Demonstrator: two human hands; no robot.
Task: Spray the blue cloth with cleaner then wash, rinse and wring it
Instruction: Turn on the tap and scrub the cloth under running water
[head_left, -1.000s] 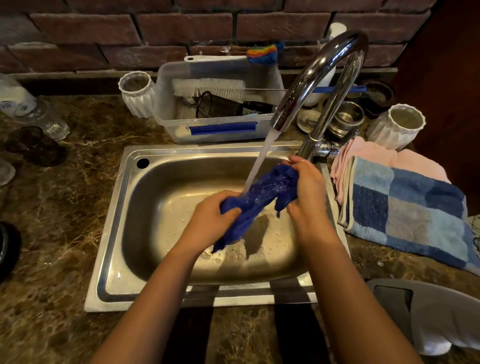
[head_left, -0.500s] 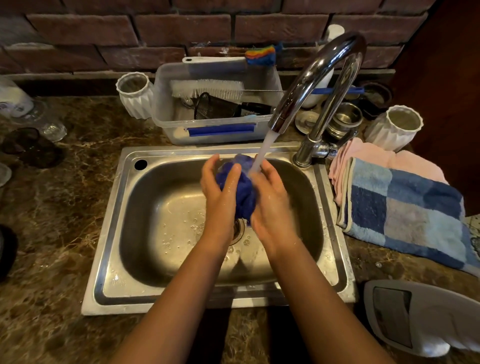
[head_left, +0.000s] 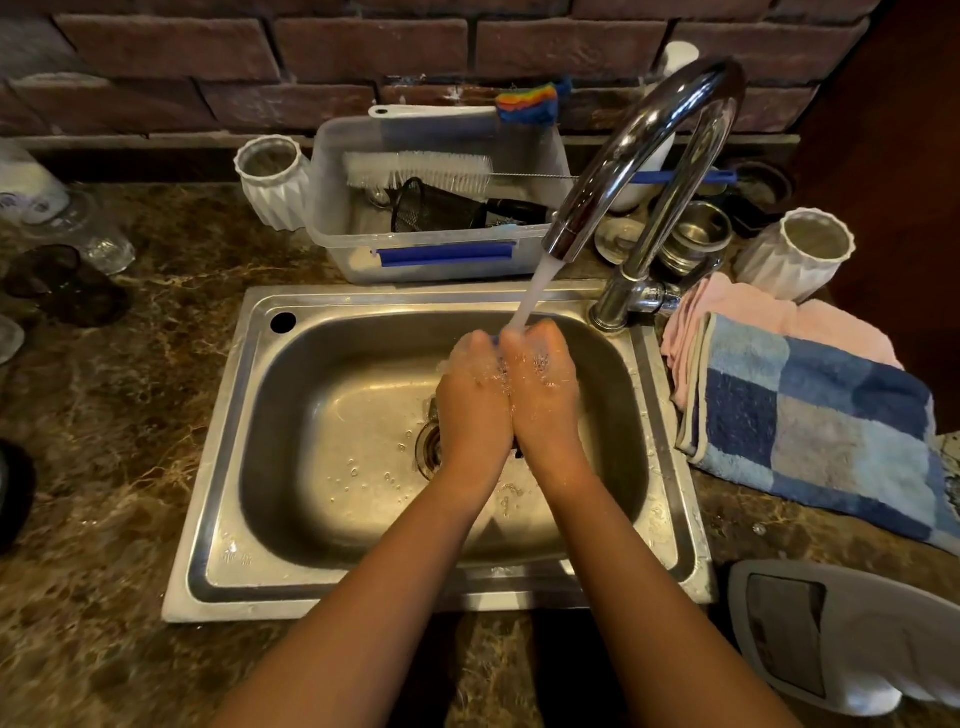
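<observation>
My left hand (head_left: 475, 395) and my right hand (head_left: 543, 387) are pressed side by side over the steel sink (head_left: 218, 447), under the stream from the chrome tap (head_left: 639, 140). Both are closed round the blue cloth (head_left: 495, 340), which is bunched between them and almost hidden. Only a thin blue sliver shows between the fingertips, and a dark bit below the wrists. Water splashes over my knuckles and runs toward the drain (head_left: 428, 447).
A clear plastic tub (head_left: 332, 218) with a bottle brush and a strainer stands behind the sink. White ribbed cups (head_left: 272, 182) (head_left: 800, 254) flank it. A blue checked towel (head_left: 821, 421) over a pink one lies right of the sink. A grey-white device (head_left: 841, 639) lies at front right.
The cloth went from stretched between my hands to a ball, and now my hands have closed fully round it, hiding nearly all of it under the stream.
</observation>
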